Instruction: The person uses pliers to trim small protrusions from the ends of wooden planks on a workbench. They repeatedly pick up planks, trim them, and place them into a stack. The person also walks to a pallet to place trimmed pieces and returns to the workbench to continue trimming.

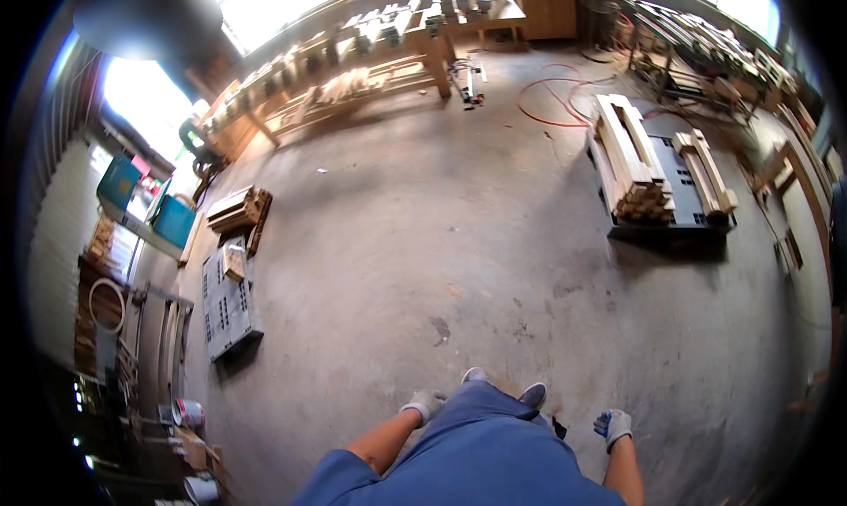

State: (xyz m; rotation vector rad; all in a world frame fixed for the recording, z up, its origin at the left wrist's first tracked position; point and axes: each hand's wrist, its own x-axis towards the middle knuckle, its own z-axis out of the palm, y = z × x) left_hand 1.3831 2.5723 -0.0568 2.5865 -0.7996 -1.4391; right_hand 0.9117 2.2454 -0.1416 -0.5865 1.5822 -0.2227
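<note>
Several stacked beams (628,169), long axis fore-and-aft

Worn on the person's head, the left camera of a side-by-side pair looks steeply down and ahead, so close above the body that a blue short-sleeved cloth shirt (468,466) fills the bottom edge, with a left hand in a pale glove (426,405) and a right hand in a pale, blue-palmed glove (614,425) at either side. Beyond the feet it takes in the bare grey concrete floor (397,241), reaching to the long pale-wood workbench (438,65) far off across our room, which its fisheye lens bends toward the dark rim.
</note>
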